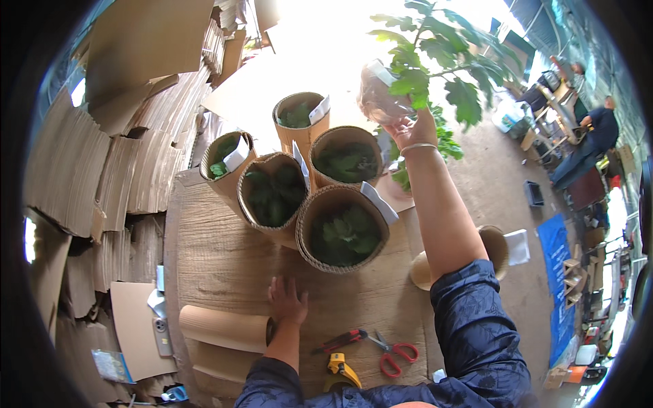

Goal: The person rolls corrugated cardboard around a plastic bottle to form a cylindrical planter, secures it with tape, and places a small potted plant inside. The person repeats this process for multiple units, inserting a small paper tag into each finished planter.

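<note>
My right hand (410,130) reaches far forward and grips the plastic-wrapped root ball (380,97) of a leafy potted plant (436,51), whose stems lean right. On the wooden table, my left hand (288,301) rests flat with fingers apart, holding nothing. Ahead of it several corrugated cardboard tubes (342,229) stand upright in a cluster, green leaves inside and white tags at their rims. A rolled cardboard tube (224,326) lies left of my left wrist. Red-handled scissors (393,354), a red and black cutting tool (344,340) and a yellow tape dispenser (343,372) lie close to my body.
Stacks of flat cardboard (66,163) line the left side. A phone (162,336) lies on a cardboard sheet there. More tubes (494,250) stand right of the table, partly behind my right arm. A blue tarp (556,285) and a seated person (592,143) are farther right.
</note>
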`<state>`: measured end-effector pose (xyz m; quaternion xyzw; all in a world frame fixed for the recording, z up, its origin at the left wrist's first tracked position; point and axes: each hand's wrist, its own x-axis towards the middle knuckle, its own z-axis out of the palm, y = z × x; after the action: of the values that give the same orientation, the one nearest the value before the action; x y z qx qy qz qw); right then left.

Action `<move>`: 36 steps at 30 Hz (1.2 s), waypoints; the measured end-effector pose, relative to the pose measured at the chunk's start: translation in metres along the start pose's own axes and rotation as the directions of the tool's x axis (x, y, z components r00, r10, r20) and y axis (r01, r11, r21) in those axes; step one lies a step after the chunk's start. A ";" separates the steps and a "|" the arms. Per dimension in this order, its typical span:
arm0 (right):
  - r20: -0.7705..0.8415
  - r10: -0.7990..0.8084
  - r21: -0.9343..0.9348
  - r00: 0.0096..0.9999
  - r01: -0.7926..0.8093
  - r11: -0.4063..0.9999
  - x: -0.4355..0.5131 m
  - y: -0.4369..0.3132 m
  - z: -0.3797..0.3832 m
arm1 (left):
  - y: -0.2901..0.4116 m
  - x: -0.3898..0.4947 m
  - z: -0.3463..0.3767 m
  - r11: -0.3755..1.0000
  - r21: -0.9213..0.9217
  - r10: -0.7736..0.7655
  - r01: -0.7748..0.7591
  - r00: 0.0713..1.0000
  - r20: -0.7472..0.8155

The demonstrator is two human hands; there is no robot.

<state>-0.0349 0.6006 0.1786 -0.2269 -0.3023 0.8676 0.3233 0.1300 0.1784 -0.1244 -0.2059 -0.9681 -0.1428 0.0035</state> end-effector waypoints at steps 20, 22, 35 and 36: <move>0.087 0.711 -0.349 0.697 -0.648 0.677 -0.445 0.019 -0.124 | 0.001 -0.183 -0.286 0.134 -0.962 -0.061 -0.239 0.967 -0.248; 0.118 0.837 -0.409 0.534 -0.742 0.531 -0.472 0.062 -0.140 | -0.010 -0.203 -0.294 0.290 -0.943 -0.058 -0.163 0.981 -0.188; -0.179 0.776 -0.867 0.604 -0.470 0.166 -0.517 0.215 -0.107 | -0.168 -0.274 -0.213 -0.054 -0.894 -0.416 0.445 0.804 0.425; -0.177 0.794 -0.859 0.582 -0.486 0.165 -0.515 0.221 -0.101 | -0.184 -0.277 -0.209 -0.039 -0.880 -0.394 0.473 0.802 0.448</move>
<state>0.2854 0.1446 0.0600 -0.3171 -0.5995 0.6759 -0.2884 0.2993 -0.1514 0.0074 0.1538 -0.6422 -0.7224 -0.2053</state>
